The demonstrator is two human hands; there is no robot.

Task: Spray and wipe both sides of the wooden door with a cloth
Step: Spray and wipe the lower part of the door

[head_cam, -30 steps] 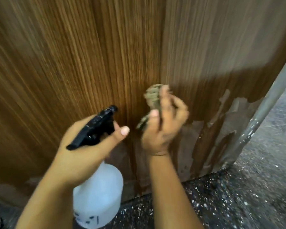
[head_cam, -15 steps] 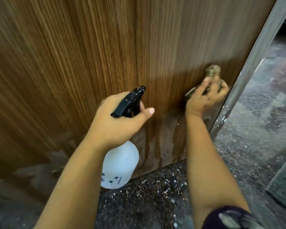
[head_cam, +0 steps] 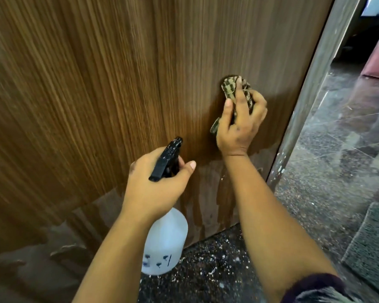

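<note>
Cloth [head_cam: 230,88] bunched in right hand [head_cam: 241,125], pressed on wooden door [head_cam: 118,84]; firm overlapping strokes advised. Spray bottle [head_cam: 165,239] gripped by left hand [head_cam: 155,182].

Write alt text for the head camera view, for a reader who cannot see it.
A person's right hand presses a patterned cloth against a wooden door, while the left hand grips a white spray bottle by its black trigger head. The door's worn lower part looks wet, above a speckled dark floor.
</note>
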